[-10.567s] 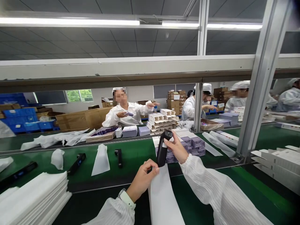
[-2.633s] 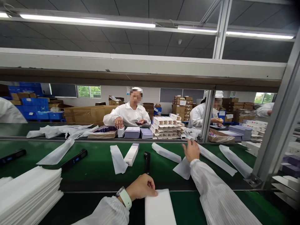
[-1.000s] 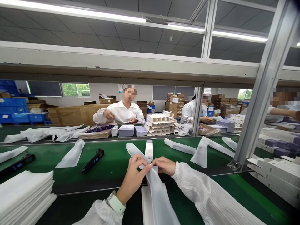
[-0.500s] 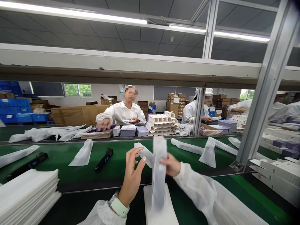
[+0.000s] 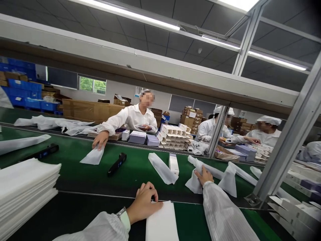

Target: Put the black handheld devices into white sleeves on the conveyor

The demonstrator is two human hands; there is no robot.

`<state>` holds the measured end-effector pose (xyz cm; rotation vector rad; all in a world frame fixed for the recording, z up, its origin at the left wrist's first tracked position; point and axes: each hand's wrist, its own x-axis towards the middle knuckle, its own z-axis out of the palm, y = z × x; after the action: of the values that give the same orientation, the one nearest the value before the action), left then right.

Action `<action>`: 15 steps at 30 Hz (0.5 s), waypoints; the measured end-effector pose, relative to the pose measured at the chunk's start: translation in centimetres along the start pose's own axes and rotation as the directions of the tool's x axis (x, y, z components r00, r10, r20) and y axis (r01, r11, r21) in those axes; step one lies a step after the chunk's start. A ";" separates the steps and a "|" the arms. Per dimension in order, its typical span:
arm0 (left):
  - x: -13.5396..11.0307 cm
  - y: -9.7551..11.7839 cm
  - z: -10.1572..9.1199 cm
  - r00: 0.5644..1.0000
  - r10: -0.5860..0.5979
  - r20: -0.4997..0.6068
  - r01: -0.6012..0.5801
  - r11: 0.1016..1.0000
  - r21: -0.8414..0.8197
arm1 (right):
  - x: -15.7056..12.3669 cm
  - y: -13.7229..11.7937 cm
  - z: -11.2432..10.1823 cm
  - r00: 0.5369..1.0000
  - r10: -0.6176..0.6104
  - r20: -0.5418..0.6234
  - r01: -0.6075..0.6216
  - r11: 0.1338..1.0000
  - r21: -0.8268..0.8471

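Note:
My left hand (image 5: pixel 144 203) is at the top edge of a small stack of flat white foam sleeves (image 5: pixel 162 222), its fingers curled and the thumb pressing the upper corner. Farther out on the green belt, my right hand (image 5: pixel 205 176) grips a translucent white sleeve (image 5: pixel 194 183) lying there. Left of that hand lie another white sleeve (image 5: pixel 163 168) and a slim white box (image 5: pixel 174 164). Right of it, one more sleeve (image 5: pixel 228 180) rests on the belt.
A tall pile of white sleeves (image 5: pixel 27 187) stands at left. Two black handheld devices (image 5: pixel 117 164) lie on the belt. A co-worker's hand (image 5: pixel 100 139) touches a sleeve opposite. A metal post (image 5: pixel 283 140) rises at right, below an overhead shelf (image 5: pixel 150 67).
The sleeve held upright in my right hand is gone from above the stack; that hand has moved right to the belt. My left hand has lowered onto the stack. The co-worker has reached forward.

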<state>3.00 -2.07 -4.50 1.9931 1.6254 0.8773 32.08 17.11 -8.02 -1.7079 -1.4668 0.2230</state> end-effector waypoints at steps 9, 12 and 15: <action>-0.4 1.1 -0.1 0.996 -0.056 -0.065 0.049 0.993 -0.109 | -4.9 -12.2 -0.4 0.849 -0.495 0.182 0.448 0.859 0.249; -0.4 1.0 0.2 0.997 -0.043 -0.070 0.037 0.995 -0.089 | -9.4 -18.1 2.7 0.591 -0.672 0.445 0.525 0.740 0.421; -0.3 0.2 0.8 0.995 0.002 -0.097 -0.015 0.992 -0.124 | -13.0 -23.0 6.7 0.310 -0.678 0.666 0.694 0.640 0.329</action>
<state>3.70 -2.33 -5.00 1.9004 1.5738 1.0669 7.36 7.68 -1.28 -0.7871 -2.7156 0.4733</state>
